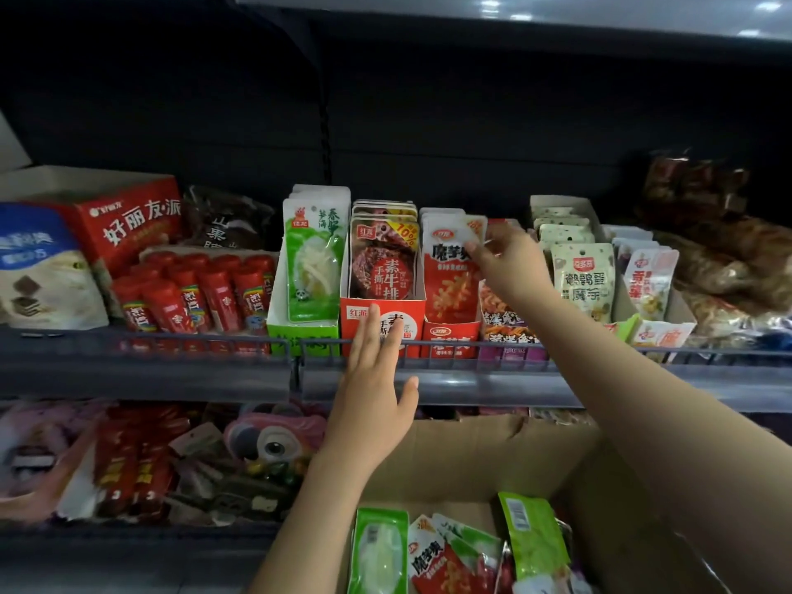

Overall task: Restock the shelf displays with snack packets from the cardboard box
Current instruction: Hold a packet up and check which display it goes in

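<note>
A cardboard box (480, 456) sits low in front of me, holding green packets (377, 550) and red-and-white konjac packets (437, 568). On the middle shelf stand display boxes: green bamboo-shoot packets (313, 267), brown steak-snack packets (383, 261) in a red display box (355, 323), and red-and-white konjac packets (445, 276). My right hand (505, 259) pinches the top corner of the front konjac packet on the shelf. With straight fingers, my left hand (377, 370) rests against the front of the red display box.
A wire rail (471, 349) runs along the shelf's front edge. Red tube snacks (197, 293) and a red carton (137, 220) lie to the left; pale green packets (583, 280) and more displays stand to the right. A lower shelf holds mixed goods (171, 456).
</note>
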Available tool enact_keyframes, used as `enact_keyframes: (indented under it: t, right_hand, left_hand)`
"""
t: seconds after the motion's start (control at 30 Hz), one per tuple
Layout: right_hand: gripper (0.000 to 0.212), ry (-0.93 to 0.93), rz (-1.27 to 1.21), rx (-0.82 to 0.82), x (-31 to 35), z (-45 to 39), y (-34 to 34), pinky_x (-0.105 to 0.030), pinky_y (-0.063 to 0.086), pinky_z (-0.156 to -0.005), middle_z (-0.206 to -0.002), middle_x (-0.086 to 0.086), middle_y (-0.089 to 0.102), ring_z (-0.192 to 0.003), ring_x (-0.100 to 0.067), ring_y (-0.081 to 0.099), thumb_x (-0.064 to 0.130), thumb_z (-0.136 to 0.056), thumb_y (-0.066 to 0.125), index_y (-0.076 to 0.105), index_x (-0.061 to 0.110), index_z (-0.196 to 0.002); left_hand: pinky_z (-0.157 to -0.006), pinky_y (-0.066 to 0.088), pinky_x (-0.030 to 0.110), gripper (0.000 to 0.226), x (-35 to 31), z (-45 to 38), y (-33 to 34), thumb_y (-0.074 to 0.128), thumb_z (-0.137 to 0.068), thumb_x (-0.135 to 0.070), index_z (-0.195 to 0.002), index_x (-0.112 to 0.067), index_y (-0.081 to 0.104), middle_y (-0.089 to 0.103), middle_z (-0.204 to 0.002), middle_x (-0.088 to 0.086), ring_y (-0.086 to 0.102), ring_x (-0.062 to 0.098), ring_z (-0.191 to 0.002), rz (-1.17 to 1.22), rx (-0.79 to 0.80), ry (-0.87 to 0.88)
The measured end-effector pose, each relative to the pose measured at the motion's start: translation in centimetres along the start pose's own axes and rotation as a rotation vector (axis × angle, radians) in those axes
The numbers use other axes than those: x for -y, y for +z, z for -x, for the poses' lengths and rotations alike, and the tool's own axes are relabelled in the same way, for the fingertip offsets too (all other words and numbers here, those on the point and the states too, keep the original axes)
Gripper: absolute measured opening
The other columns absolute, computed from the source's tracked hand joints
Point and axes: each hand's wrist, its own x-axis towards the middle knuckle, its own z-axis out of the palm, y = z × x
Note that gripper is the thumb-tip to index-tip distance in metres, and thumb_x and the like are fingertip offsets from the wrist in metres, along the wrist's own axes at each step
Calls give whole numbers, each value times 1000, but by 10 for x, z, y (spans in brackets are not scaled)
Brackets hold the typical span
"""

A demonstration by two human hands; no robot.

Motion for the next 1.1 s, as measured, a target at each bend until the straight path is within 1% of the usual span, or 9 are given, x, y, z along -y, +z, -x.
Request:
enact_keyframes:
  t: [0.1, 0.3, 0.47, 0.6, 0.7, 0.77, 0.87, 0.97, 1.1]
  right_hand:
    - [29, 50, 23, 57, -6, -1, 8, -30, 47, -64, -93, -2, 62, -80, -21, 60, 29, -95, 54, 57, 11, -117]
    - [36, 143, -40, 90, -16, 1, 18, -32, 47, -73, -111, -9, 64, -100, -26, 62, 20, -92, 60, 51, 11, -126]
    - [48, 101, 19, 59, -21, 8, 17, -31, 49, -79, -120, -6, 60, -98, -21, 59, 18, -90, 62, 47, 11, -135]
    - [45, 39, -7, -9, -27, 33, 10, -22, 46, -71, -107, 1, 59, -83, -9, 54, 19, -90, 61, 49, 13, -132]
    - [29, -25, -97, -16, -40, 68, 5, -15, 45, -65, -87, 8, 58, -75, -2, 55, 17, -90, 60, 57, 16, -119]
    - [22, -63, -114, -17, -52, 93, 4, -14, 45, -66, -86, 7, 60, -76, -3, 57, 17, -91, 60, 59, 17, -112]
    - [14, -64, -97, -2, -76, 129, 8, -8, 42, -65, -85, 6, 63, -76, 0, 58, 17, -90, 60, 60, 23, -103]
    - [12, 17, -47, 73, -101, 161, 16, -3, 39, -64, -83, 10, 62, -75, 4, 57, 19, -91, 59, 61, 25, -101]
    - [15, 131, 19, 220, -133, 190, 30, -2, 36, -63, -90, 10, 60, -76, 4, 54, 20, -92, 58, 64, 20, -106]
  left_hand:
    - [-115, 8, 32, 72, -1, 0, 1, 46, -97, -31, -149, -38, -3, -36, -147, -20, -26, 3, -139, 6, -15, 4]
    - [-114, 17, 31, 65, -8, 3, 6, 44, -98, -31, -150, -37, 5, -29, -152, -15, -19, 9, -143, 16, -21, -28]
    - [-114, 23, 35, 63, -12, 8, 9, 44, -97, -30, -150, -35, 11, -20, -155, -12, -12, 13, -145, 22, -10, -30]
    - [-113, 29, 34, 51, -19, 15, 20, 46, -96, -24, -145, -24, 33, 9, -157, -2, 5, 14, -145, 62, -92, -27]
    - [-106, 38, 33, 39, -24, 25, 34, 51, -92, -16, -132, -16, 52, 38, -144, 1, 32, 15, -135, 102, -173, -6]
    - [-100, 41, 31, 35, -26, 32, 43, 53, -90, -14, -124, -14, 58, 48, -131, 1, 43, 16, -126, 97, -183, 30]
    - [-90, 43, 21, 31, -32, 39, 49, 53, -92, -16, -122, -17, 59, 49, -120, -5, 49, 9, -110, 129, -119, -12]
    - [-70, 46, 15, 26, -35, 47, 58, 51, -93, -18, -118, -23, 59, 49, -113, -9, 54, 2, -83, 260, 23, -218]
    - [-75, 50, 20, 24, -29, 56, 82, 52, -91, -16, -113, -24, 60, 56, -113, -8, 56, 1, -83, 326, 228, -354]
